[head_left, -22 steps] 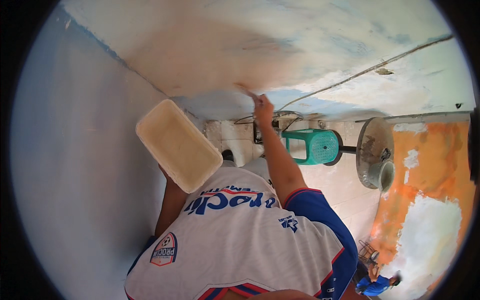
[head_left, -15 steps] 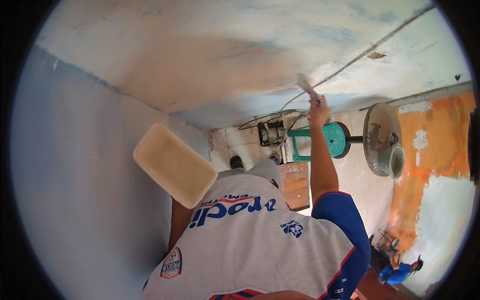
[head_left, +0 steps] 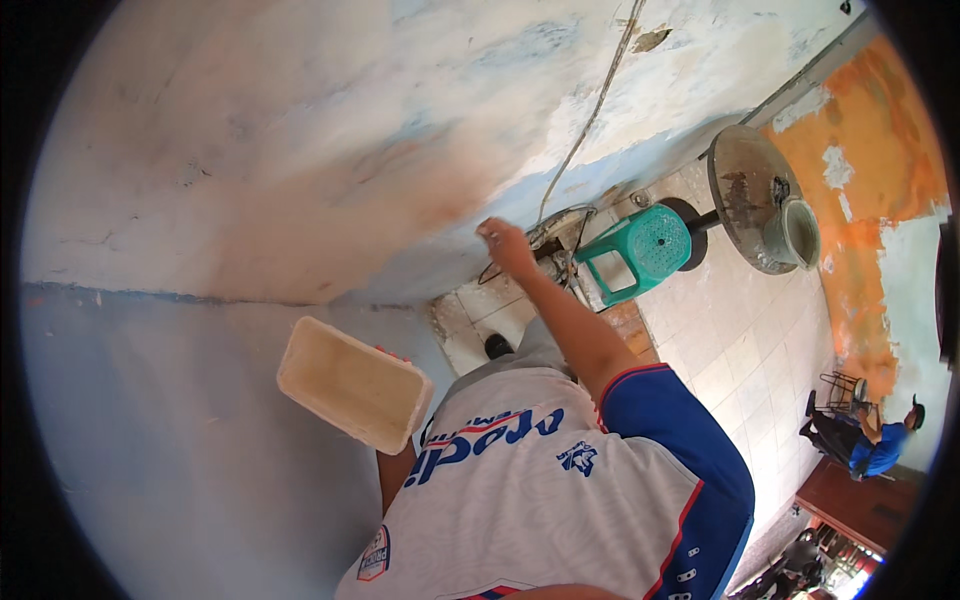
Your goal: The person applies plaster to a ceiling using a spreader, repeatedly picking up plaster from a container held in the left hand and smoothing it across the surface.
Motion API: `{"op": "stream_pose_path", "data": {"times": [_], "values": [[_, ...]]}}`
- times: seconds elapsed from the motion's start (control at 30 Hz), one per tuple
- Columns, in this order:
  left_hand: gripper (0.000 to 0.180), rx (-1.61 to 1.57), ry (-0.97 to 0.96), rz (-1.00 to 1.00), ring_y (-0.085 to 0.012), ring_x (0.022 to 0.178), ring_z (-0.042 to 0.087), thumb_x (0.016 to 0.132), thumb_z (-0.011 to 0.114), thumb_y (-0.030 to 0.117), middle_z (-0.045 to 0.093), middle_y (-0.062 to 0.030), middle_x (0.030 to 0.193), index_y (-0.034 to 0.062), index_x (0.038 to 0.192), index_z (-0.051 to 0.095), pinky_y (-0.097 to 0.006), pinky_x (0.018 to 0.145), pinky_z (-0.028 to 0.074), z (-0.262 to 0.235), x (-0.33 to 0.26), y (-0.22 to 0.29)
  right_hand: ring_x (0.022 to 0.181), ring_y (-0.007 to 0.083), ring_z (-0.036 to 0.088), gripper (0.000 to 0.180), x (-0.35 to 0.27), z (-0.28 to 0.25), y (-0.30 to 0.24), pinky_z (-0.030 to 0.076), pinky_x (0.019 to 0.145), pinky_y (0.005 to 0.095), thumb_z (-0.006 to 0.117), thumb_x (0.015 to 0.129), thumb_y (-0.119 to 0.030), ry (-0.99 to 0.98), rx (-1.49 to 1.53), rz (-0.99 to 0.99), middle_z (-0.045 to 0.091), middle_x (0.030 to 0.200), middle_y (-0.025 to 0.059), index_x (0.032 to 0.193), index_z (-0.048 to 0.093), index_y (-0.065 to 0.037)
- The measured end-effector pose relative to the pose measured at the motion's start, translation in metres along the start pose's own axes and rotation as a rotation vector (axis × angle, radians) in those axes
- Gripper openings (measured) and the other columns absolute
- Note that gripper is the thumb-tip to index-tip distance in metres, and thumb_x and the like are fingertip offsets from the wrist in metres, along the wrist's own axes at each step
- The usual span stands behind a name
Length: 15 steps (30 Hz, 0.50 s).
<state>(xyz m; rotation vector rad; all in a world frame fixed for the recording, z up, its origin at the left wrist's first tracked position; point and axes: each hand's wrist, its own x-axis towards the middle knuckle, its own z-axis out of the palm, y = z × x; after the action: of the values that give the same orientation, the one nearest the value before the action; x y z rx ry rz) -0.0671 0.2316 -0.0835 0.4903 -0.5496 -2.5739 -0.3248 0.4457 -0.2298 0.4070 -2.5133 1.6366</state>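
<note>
A cream rectangular tub (head_left: 352, 385) is tilted in front of the blue wall at the left. My left hand (head_left: 393, 354) is closed on its far side; only some fingertips show past the rim, and the rest is behind the tub. A thin pale layer appears to cover the tub's bottom. My right arm reaches forward to the patchy wall (head_left: 330, 190), and my right hand (head_left: 508, 248) is closed close to its lower part. The flat-ended hand tool seen in it earlier is now mostly hidden, with only a pale bit at the fingertips.
A green plastic stool (head_left: 655, 245) stands on the tiled floor right of my arm. Beyond it is a round table (head_left: 745, 190) with a bucket (head_left: 793, 235). A cable (head_left: 597, 110) runs along the wall. A person in blue (head_left: 878, 445) sits far right.
My right hand has swung left and down, and its tool has turned mostly out of sight. The view has turned, shifting the stool and table upward. The tub stays in my left hand.
</note>
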Motion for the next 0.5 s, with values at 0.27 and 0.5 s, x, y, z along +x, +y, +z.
{"op": "stream_pose_path", "data": {"times": [0.27,0.5], "values": [[0.057,-0.019,-0.044,-0.016,-0.0305,0.130,0.054,0.102,0.049,0.048,0.057,-0.0109,0.139,0.0097,0.144,0.048,-0.051,0.111,0.044,0.013,0.008,-0.010,0.070,0.0153,0.069,0.027,0.062,-0.182,0.066,0.052,0.058,0.0296,0.070,0.097,-0.022,0.360,0.027,0.265,0.072,0.085,0.0092,0.111,0.066,0.001],[0.057,-0.063,-0.077,0.011,-0.0304,0.130,0.054,0.102,0.049,0.048,0.057,-0.0108,0.139,0.0098,0.144,0.048,-0.051,0.110,0.045,0.033,0.011,-0.038,0.082,0.0150,0.070,0.031,0.026,-0.193,-0.028,0.057,0.065,0.0263,0.065,0.098,-0.014,0.265,0.593,0.271,0.071,0.103,0.0111,0.122,0.060,0.004]]}}
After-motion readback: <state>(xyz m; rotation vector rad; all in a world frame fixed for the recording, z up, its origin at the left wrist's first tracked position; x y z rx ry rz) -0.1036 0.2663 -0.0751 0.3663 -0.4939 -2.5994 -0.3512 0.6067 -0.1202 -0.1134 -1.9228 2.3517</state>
